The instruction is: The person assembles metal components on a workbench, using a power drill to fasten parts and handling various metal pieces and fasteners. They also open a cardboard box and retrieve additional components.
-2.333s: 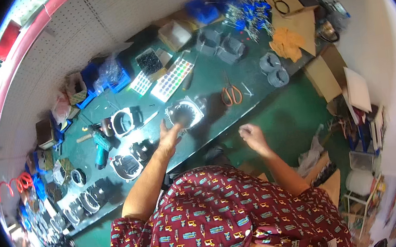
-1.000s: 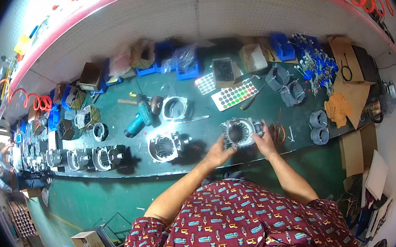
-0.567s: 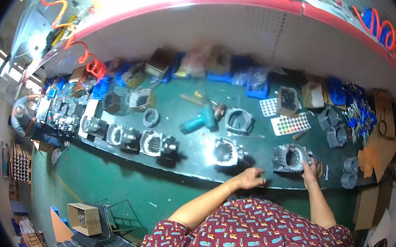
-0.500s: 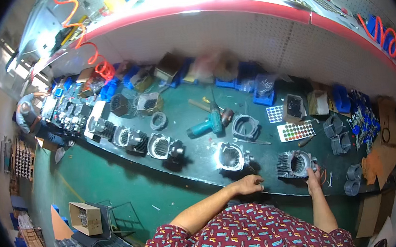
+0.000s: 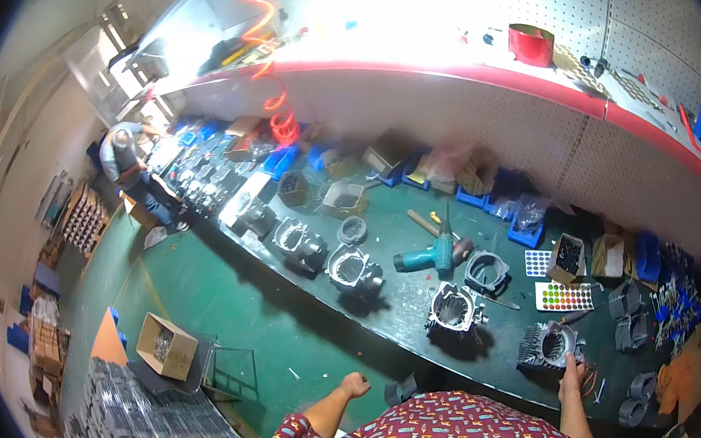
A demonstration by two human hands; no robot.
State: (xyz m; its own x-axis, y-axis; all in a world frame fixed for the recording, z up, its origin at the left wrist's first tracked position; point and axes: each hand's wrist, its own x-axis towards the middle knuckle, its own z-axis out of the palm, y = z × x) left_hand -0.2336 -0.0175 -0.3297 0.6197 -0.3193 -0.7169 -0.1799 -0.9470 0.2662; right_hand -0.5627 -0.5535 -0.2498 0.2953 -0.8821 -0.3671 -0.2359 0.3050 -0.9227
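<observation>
My right hand grips the near side of a finned metal motor housing, thumb up by its round opening. That housing lies at the bench's front edge on the right. My left hand hangs off the bench over the green floor, its fingers curled into a loose fist with nothing visible in them. A second motor housing stands open end up, left of the first. Farther left along the edge sit more housings, among them one motor housing with its round opening up.
A teal cordless drill, a metal ring flange and a sheet of coloured stickers lie behind the housings. Blue bins line the back. A cardboard box stands lower left. Another person works at the far left end.
My view has turned left, so the bench appears shifted and more of the floor shows. My left hand has moved away from the bench edge to the left. My right hand stays on the housing.
</observation>
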